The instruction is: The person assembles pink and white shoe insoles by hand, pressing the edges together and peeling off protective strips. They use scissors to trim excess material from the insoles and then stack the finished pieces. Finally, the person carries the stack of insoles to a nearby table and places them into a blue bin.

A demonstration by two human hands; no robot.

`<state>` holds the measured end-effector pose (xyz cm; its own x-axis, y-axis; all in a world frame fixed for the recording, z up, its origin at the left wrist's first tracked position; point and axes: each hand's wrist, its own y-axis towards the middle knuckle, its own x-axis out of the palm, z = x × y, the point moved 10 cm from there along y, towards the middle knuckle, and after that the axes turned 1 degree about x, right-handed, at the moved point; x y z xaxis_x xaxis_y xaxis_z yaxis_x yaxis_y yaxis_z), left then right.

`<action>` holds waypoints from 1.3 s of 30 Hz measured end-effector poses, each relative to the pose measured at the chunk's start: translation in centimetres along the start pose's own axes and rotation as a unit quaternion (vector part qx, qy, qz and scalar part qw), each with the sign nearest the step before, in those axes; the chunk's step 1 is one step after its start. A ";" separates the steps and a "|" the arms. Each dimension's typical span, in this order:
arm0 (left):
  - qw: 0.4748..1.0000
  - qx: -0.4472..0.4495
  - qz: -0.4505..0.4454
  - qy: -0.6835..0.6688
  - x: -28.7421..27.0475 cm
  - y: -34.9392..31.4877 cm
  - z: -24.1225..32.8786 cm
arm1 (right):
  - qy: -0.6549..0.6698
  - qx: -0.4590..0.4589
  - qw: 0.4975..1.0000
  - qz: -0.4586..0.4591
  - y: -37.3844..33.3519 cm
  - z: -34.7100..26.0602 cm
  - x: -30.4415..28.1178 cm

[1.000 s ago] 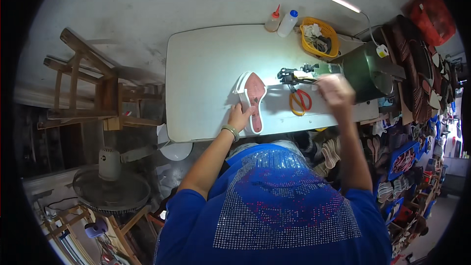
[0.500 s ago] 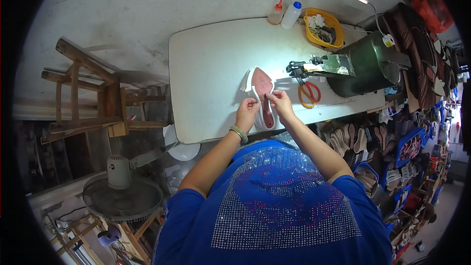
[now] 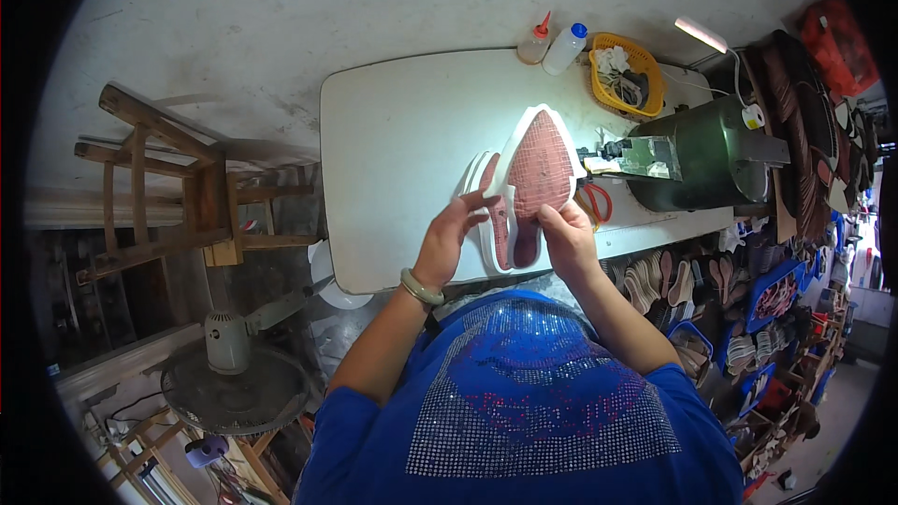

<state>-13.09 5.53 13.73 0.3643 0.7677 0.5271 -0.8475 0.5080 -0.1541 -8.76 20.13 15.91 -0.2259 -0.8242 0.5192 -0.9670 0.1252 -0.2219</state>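
My right hand [image 3: 571, 241] is closed on a shoe sole [image 3: 543, 161], thumb over its narrower middle. That sole is reddish with a grid pattern and a white rim, and its pointed toe faces away from me. Partly behind it, to the left, a second reddish sole with a white rim [image 3: 499, 232] lies on the table. My left hand [image 3: 451, 236] has its fingers apart, with the tips beside the edges of the two soles; whether they touch is hard to tell. A bracelet circles my left wrist.
A dark green machine [image 3: 702, 154] with a narrow arm reaches over the pale table [image 3: 393, 150] at right. Red-handled scissors [image 3: 597, 204] lie partly hidden below it. Two squeeze bottles [image 3: 565, 49] and a yellow basket [image 3: 629, 110] stand along the far edge.
My right hand has lifted one sole up toward me, uncovering another beneath. My left hand has let go and moved slightly left and down, its fingers spreading.
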 end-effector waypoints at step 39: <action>0.996 -0.057 -0.068 -0.022 12.8 2.3 0.8 | 0.023 -0.074 0.995 0.068 -3.6 -4.7 -1.9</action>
<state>-10.63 16.20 20.77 0.4529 0.6725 0.5854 -0.7412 0.6489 -0.1720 -5.42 23.82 19.61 -0.3575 -0.7684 0.5308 -0.9332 0.3159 -0.1712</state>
